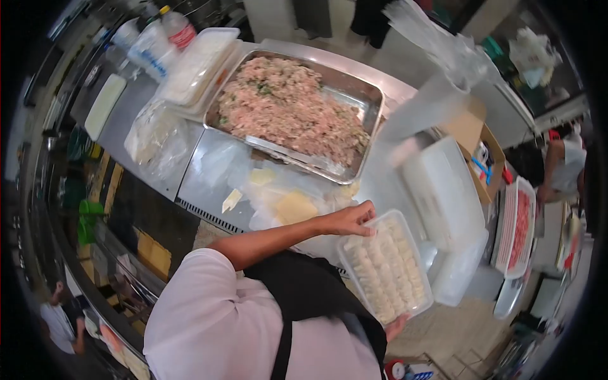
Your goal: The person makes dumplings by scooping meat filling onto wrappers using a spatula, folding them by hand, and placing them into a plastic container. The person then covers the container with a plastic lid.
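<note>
My left hand [350, 219] grips the upper left rim of a clear plastic container [344, 252], its thumb and fingers closed on the edge. Several rows of pale folded dumplings [386, 266] lie inside. At the lower end of the container is my right hand [398, 327], its fingers partly hidden underneath. The container is held tilted at the counter's near edge, close to the black apron. Beyond my left forearm, yellowish wrapper sheets [296, 208] lie on clear plastic. Behind them stands a deep metal tray [370, 104] of minced meat filling [285, 104] with green flecks.
Clear plastic containers [437, 196] stand to the right, below a plastic bag [437, 95]. A cardboard box [487, 142] and a rack with red meat [520, 218] are farther right. Lidded white containers [199, 66] and a bottle [177, 28] stand back left. Other people are at both sides.
</note>
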{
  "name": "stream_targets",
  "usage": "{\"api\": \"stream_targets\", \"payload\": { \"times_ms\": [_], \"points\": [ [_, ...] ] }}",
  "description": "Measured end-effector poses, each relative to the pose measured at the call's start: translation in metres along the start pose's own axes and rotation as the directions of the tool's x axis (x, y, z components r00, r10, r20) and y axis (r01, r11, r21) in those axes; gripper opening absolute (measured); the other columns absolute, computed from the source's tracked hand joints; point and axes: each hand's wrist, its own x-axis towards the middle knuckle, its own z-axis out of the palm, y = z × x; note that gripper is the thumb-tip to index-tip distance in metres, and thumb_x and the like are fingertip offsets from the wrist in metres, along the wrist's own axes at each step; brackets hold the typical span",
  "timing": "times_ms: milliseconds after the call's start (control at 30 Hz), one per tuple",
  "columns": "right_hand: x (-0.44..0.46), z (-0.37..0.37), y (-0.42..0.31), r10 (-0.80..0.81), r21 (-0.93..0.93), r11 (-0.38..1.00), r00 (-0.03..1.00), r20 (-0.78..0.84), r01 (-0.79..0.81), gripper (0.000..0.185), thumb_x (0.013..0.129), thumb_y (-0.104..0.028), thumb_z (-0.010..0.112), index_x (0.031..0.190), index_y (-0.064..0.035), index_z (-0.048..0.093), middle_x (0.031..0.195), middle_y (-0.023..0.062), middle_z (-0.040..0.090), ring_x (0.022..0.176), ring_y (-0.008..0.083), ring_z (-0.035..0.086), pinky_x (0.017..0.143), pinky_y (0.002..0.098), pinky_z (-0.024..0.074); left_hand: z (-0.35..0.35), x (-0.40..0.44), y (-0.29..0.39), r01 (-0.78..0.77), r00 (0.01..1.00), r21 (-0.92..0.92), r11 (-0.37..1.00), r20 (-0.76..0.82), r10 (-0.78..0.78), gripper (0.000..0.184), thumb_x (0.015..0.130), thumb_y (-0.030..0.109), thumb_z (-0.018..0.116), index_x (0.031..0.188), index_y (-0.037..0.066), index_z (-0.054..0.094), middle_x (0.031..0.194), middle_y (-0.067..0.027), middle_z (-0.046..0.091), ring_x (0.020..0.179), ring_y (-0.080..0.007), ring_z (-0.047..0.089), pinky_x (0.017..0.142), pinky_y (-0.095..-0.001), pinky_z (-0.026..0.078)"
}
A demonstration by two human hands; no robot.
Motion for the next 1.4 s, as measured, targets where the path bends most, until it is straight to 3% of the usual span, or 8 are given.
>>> {"api": "stream_targets", "payload": {
  "times_ms": [233,433,500,633,933,1067,1167,1400],
  "points": [
    [0.008,0.090,-0.058,0.118,-0.211,0.977,0.900,0.419,-0.030,0.067,0.103,-0.048,0.045,0.147,0.0026,0.039,0.144,0.0208,0.051,0.129,0.0341,0.054,0.106,0.0450,0.0468,-0.046,-0.078,-0.014,-0.075,0.997,-0.662,0.746,-0.053,0.053,0.081,0.076,0.010,0.068,0.149,0.004,0.035,0.139,-0.0133,0.051,0.127,-0.0244,0.051,0.108,-0.0385,0.041],
    [-0.040,0.250,-0.059,-0.033,0.231,0.964,0.804,0.594,-0.131,0.073,0.101,-0.046,0.050,0.154,-0.0013,0.028,0.152,0.0227,0.040,0.129,0.0383,0.053,0.100,0.0504,0.0506,-0.095,-0.205,-0.093,-0.337,0.849,-0.839,0.428,-0.467,-0.247,0.058,0.078,0.013,0.062,0.132,-0.006,0.053,0.117,-0.0168,0.065,0.104,-0.0277,0.066,0.093,-0.0394,0.054],
    [-0.039,0.277,-0.043,-0.059,0.075,0.997,0.646,0.761,0.003,0.079,0.099,-0.047,0.053,0.157,-0.0045,0.019,0.154,0.0253,0.035,0.127,0.0411,0.053,0.096,0.0483,0.0535,-0.120,-0.253,-0.067,-0.495,0.721,-0.765,0.412,-0.626,-0.297,0.058,0.079,0.021,0.061,0.127,-0.009,0.056,0.118,-0.0203,0.066,0.102,-0.0314,0.068,0.093,-0.0409,0.056],
    [-0.057,0.304,-0.007,0.035,-0.029,0.999,0.654,0.755,-0.020,0.079,0.098,-0.044,0.054,0.157,-0.0050,0.019,0.152,0.0273,0.037,0.125,0.0406,0.055,0.093,0.0448,0.0549,-0.186,-0.322,-0.038,-0.780,0.462,-0.488,0.391,-0.871,-0.166,0.064,0.078,0.023,0.057,0.132,-0.009,0.051,0.124,-0.0217,0.063,0.112,-0.0365,0.064,0.100,-0.0451,0.052],
    [-0.099,0.348,0.056,0.077,-0.062,0.997,0.699,0.711,-0.047,0.061,0.100,-0.037,0.052,0.149,-0.0057,0.034,0.147,0.0249,0.046,0.120,0.0354,0.060,0.090,0.0421,0.0560,-0.327,-0.360,-0.020,-0.792,-0.014,-0.126,0.597,-0.975,-0.223,0.062,0.082,0.016,0.053,0.141,-0.002,0.044,0.139,-0.0166,0.055,0.126,-0.0325,0.057,0.109,-0.0451,0.046],
    [-0.124,0.372,0.070,0.074,-0.052,0.997,0.723,0.687,-0.052,0.059,0.100,-0.034,0.054,0.147,-0.0047,0.035,0.145,0.0255,0.047,0.118,0.0346,0.061,0.089,0.0412,0.0568,-0.371,-0.353,-0.012,-0.758,0.108,-0.178,0.628,-0.983,-0.148,0.062,0.088,0.019,0.057,0.144,-0.001,0.041,0.140,-0.0166,0.054,0.127,-0.0310,0.055,0.108,-0.0450,0.046],
    [-0.139,0.377,0.081,0.092,-0.077,0.996,0.731,0.676,-0.053,0.056,0.100,-0.033,0.054,0.146,-0.0041,0.037,0.143,0.0251,0.049,0.115,0.0341,0.063,0.088,0.0400,0.0573,-0.392,-0.355,0.014,-0.506,0.400,-0.414,0.757,-0.890,-0.219,0.073,0.100,0.049,0.054,0.155,0.008,0.028,0.151,-0.0176,0.041,0.131,-0.0337,0.049,0.102,-0.0504,0.048],
    [-0.165,0.371,0.089,0.114,-0.134,0.990,0.778,0.618,-0.038,0.050,0.100,-0.030,0.055,0.140,-0.0030,0.041,0.141,0.0244,0.052,0.112,0.0330,0.065,0.087,0.0395,0.0576,-0.387,-0.356,-0.001,-0.329,0.225,-0.127,0.936,-0.973,-0.053,0.072,0.103,0.044,0.050,0.160,0.010,0.020,0.155,-0.0193,0.035,0.128,-0.0301,0.048,0.093,-0.0404,0.051]
  ]
}}
